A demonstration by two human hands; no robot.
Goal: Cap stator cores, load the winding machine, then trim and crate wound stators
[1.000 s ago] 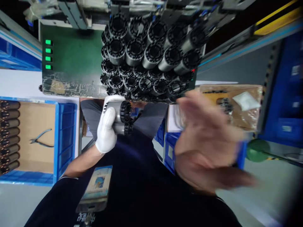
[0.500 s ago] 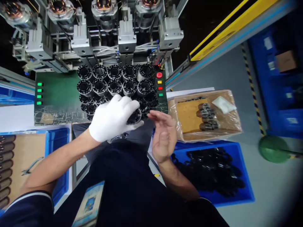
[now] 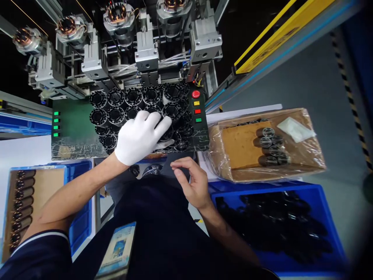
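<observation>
Several stator cores [image 3: 115, 114], black slotted ends on grey metal cylinders, stand packed in rows on the green machine table [image 3: 72, 132]. My left hand [image 3: 140, 136], in a white glove, reaches over the front rows. Its thumb and fingers close around a stator core [image 3: 167, 134], mostly hidden under the glove, among the others. Below the table's front edge is my bare right hand [image 3: 192, 181], apart from the cores. Its fingers are bent, the thumb stands off from them, and nothing lies between.
Behind the cores stand winding machine heads [image 3: 147, 50] with copper-wound stators. Control buttons [image 3: 197, 103] line the table's right side. To the right are a plastic-lined carton [image 3: 218, 155] and a blue crate [image 3: 329, 217] of black parts; another blue crate [image 3: 78, 206] is at left.
My left hand has set the stator core down from the front edge into the rows, still around it. My right hand has moved down, its fingers more bent. The view has shifted slightly.
</observation>
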